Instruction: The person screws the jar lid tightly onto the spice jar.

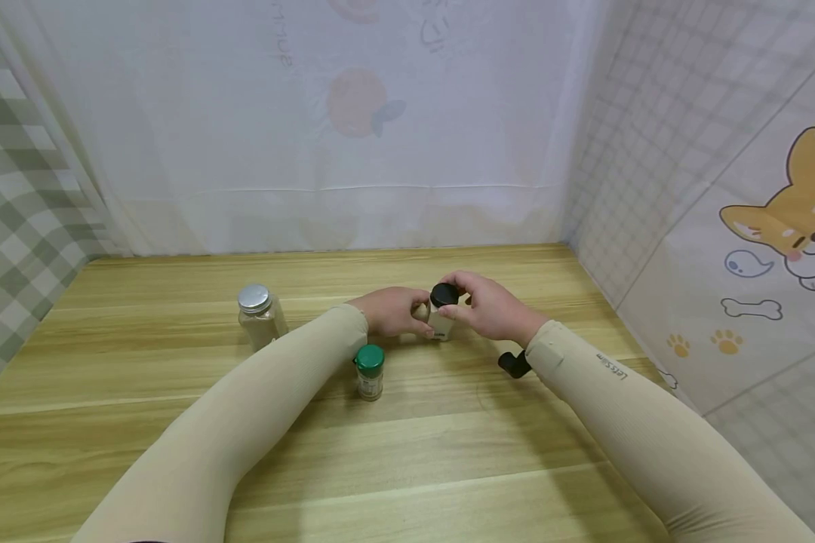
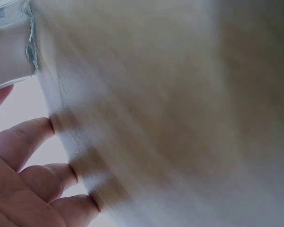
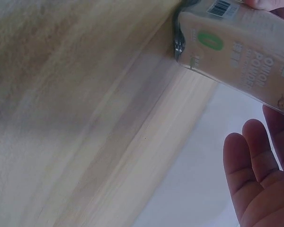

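Note:
A clear square bottle of onion powder (image 3: 232, 52) with a black cap (image 1: 444, 294) stands between both hands in the head view. My left hand (image 1: 395, 311) holds its body from the left, thumb low on the near side. My right hand (image 1: 494, 308) pinches the black cap between thumb and index finger. In the right wrist view, its other fingers (image 3: 237, 151) are stretched out beside the bottle. The left wrist view shows only the bottle's lower end, with the left fingers (image 2: 26, 135) reaching toward the wooden surface. Between the left fingers shows a tan patch that I cannot identify.
On the wooden table (image 1: 407, 467), a small green-capped spice jar (image 1: 370, 373) stands near the left forearm. Farther left is a larger jar with a silver lid (image 1: 255, 299). A black object (image 1: 513, 365) lies partly hidden by the right sleeve. Curtains border the back and sides.

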{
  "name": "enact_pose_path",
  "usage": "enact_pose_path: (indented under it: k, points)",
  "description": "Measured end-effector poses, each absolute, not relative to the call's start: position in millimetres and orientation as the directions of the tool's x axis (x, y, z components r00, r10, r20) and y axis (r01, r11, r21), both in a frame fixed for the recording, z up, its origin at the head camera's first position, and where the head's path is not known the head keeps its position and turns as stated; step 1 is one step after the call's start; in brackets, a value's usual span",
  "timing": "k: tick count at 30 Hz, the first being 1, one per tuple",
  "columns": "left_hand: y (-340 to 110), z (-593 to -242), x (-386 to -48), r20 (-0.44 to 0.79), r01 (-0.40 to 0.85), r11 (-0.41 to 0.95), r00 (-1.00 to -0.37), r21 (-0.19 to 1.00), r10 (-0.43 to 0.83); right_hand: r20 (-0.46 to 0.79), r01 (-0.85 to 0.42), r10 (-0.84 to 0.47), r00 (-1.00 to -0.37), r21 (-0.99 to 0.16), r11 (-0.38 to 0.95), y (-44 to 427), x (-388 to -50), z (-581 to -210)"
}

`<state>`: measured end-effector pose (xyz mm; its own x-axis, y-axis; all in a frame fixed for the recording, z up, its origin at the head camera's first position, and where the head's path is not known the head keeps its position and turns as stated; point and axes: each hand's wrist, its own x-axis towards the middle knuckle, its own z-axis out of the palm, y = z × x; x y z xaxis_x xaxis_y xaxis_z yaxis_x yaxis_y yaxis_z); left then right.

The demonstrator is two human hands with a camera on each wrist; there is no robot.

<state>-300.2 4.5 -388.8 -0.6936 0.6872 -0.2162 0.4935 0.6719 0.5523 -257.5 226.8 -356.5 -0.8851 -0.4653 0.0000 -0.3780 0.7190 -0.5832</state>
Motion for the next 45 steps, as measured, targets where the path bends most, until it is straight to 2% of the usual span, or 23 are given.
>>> enact_pose_path:
  k: [35,45]
  points:
    - [5,-391,-300,-0.209,0.504,0.678,-0.698,0.535,0.685,-0.035,-0.368,-0.480,-0.876,-0.594,0.715,228,-257,-353]
    - [-5,-389,-304,-0.277,0.482,0.709,-0.689,0.515,0.670,-0.058,-0.377,-0.498,-0.865,-0.579,0.723,231,-260,-353]
